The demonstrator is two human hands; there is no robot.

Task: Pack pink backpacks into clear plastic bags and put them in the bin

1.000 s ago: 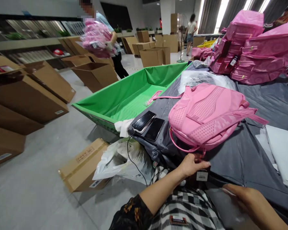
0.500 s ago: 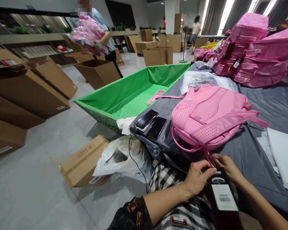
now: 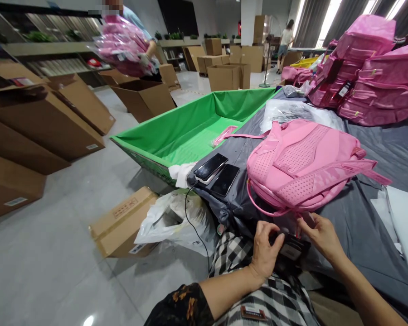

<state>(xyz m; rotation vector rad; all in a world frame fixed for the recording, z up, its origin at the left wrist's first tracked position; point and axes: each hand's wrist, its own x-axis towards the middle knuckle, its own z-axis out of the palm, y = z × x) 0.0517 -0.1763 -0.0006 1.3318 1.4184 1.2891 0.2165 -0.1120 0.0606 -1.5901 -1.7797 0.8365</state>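
A pink backpack lies on the grey-covered table with its padded back panel and shoulder straps facing up. At its near edge a black hang tag with a white label dangles from a thin pink cord. The thumb and fingers of my left hand are closed at the left edge of that tag. Just below the backpack, my right hand pinches the cord near its top. The tag is tilted, so its print is not readable, and my left fingertips are partly hidden.
Two phones lie left of the backpack, one with a black cable hanging down. Beyond is a green-lined bin. Pink backpacks are stacked at right. Cardboard boxes stand around; a person carries pink bagged goods.
My left hand has moved left and up from the cord to the tag's edge. The tag has swung up from hanging flat. My right hand has come forward on the cord.
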